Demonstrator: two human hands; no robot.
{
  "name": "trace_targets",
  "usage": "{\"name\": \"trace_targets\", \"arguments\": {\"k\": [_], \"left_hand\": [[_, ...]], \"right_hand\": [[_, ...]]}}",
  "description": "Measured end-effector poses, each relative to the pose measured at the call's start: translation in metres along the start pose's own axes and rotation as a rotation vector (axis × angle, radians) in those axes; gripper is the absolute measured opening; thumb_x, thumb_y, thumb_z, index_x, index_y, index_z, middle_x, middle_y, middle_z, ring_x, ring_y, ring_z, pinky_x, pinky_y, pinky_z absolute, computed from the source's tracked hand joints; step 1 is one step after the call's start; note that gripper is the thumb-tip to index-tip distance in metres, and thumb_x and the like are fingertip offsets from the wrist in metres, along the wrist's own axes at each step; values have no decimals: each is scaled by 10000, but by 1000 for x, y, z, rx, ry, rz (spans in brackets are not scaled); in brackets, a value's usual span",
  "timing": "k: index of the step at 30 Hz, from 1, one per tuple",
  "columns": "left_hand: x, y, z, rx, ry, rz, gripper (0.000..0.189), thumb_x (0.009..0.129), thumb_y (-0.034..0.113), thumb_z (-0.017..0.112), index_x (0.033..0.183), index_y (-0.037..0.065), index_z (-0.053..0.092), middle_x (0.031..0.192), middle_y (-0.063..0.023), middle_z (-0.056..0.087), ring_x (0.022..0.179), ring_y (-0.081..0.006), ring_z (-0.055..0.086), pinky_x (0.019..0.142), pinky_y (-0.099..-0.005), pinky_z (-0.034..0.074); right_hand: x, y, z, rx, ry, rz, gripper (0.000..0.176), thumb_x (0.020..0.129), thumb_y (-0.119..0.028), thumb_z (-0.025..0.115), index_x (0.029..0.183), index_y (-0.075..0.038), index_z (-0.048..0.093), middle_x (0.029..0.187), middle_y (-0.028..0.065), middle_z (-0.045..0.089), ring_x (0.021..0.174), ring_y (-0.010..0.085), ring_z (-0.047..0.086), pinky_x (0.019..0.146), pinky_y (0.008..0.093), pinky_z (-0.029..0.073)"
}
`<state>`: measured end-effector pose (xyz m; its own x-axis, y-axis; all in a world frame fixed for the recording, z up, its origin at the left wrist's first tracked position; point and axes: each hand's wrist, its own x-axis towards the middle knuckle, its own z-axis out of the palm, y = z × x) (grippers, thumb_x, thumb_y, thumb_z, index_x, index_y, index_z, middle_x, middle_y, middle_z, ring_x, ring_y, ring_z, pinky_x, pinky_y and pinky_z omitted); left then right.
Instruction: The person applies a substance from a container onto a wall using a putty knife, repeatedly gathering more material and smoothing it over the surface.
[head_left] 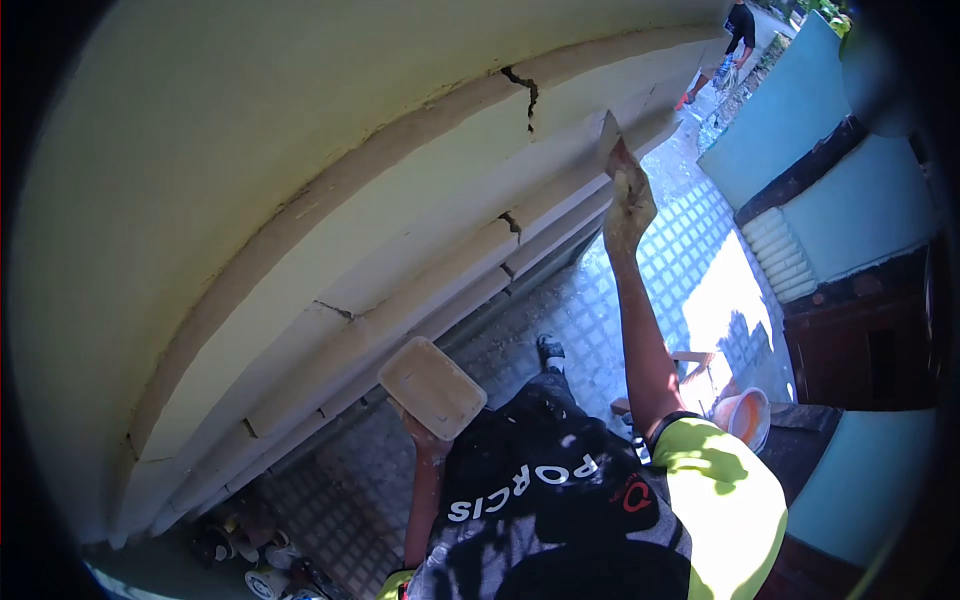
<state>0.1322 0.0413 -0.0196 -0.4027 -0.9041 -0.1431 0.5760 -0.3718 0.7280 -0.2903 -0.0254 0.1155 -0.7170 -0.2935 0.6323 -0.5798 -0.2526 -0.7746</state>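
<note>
My right hand [630, 205] is raised beside the stepped moulding [400, 235]. It is closed around a putty knife [611, 135], whose blade points up toward the wall. Lower and to the left, my left hand [425, 432] grips a shallow rectangular tub [432, 385] from below. The tub holds a smooth beige paste, and its rim hides most of the fingers. Dark jagged cracks run across the moulding; one crack [525, 95] is near its upper edge and another crack [511, 224] is lower down.
Below me lies a patterned tiled floor [680, 235], partly sunlit. An orange-stained bucket [742, 418] stands at right, near light-blue panels [850, 215]. Several containers [268, 580] are grouped at lower left. Another person [740, 30] is at the far upper right.
</note>
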Motion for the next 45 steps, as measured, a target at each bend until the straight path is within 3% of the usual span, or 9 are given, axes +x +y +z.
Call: {"name": "trace_targets", "arguments": {"k": [6,12,19,25,30,35,37,42,45], "left_hand": [[-4,14,-13,-187,58,-156,793,940,708,359,1470,119,333,1368,-141,524,1186,-337,597,953,-531,540],[-1,8,-12,-62,-30,-88,771,965,690,293,1485,122,328,1416,-138,496,1228,-336,571,1006,-544,498],[6,-7,-4,-12,-43,-24,748,977,656,317,1500,124,285,1417,-137,480,1242,-318,563,1002,-525,510],[19,-26,6,-45,106,-39,852,901,783,301,1468,149,354,1339,-122,547,1164,-336,609,920,-557,547],[21,-39,5,5,97,-35,853,896,791,296,1465,159,360,1335,-121,548,1159,-338,610,921,-563,543],[23,-36,12,163,135,30,833,906,776,307,1460,158,364,1328,-116,552,1155,-328,613,920,-551,547],[23,-37,13,158,142,28,824,909,768,320,1458,155,365,1324,-113,555,1153,-323,615,920,-545,550],[27,-40,13,280,115,68,809,917,752,337,1458,151,362,1324,-113,556,1145,-317,623,915,-534,557],[31,-41,15,292,124,66,807,920,747,336,1458,147,360,1323,-114,557,1137,-317,628,905,-527,564]], "right_hand": [[80,86,1,63,141,-43,283,984,-179,586,1178,24,617,1035,48,667,915,130,579,847,293,471],[-21,-2,25,-42,-146,104,335,998,-164,546,1263,31,610,1239,127,660,1166,204,597,1025,327,433],[61,63,-12,-51,146,17,418,1017,-267,531,1312,27,563,1262,159,646,1170,221,601,1017,325,432],[32,46,26,111,19,-42,429,1000,-260,585,1328,17,563,1239,107,649,1159,198,585,1026,319,412],[-37,30,-6,-37,-445,63,363,1029,-201,527,1305,27,584,1273,115,637,1175,191,586,1046,320,408],[37,71,-7,12,139,5,389,1042,-238,490,1304,40,559,1195,117,658,1117,196,603,979,320,448],[48,109,-1,-71,46,69,399,1041,-239,485,1330,30,542,1213,142,654,1150,213,597,992,313,435],[-24,39,26,151,-140,201,337,991,-13,519,1324,37,545,1312,151,625,1219,213,587,1057,343,424],[-32,27,0,-85,-339,-337,341,986,1,530,1324,45,535,1313,165,623,1205,209,598,1045,351,443]]}}
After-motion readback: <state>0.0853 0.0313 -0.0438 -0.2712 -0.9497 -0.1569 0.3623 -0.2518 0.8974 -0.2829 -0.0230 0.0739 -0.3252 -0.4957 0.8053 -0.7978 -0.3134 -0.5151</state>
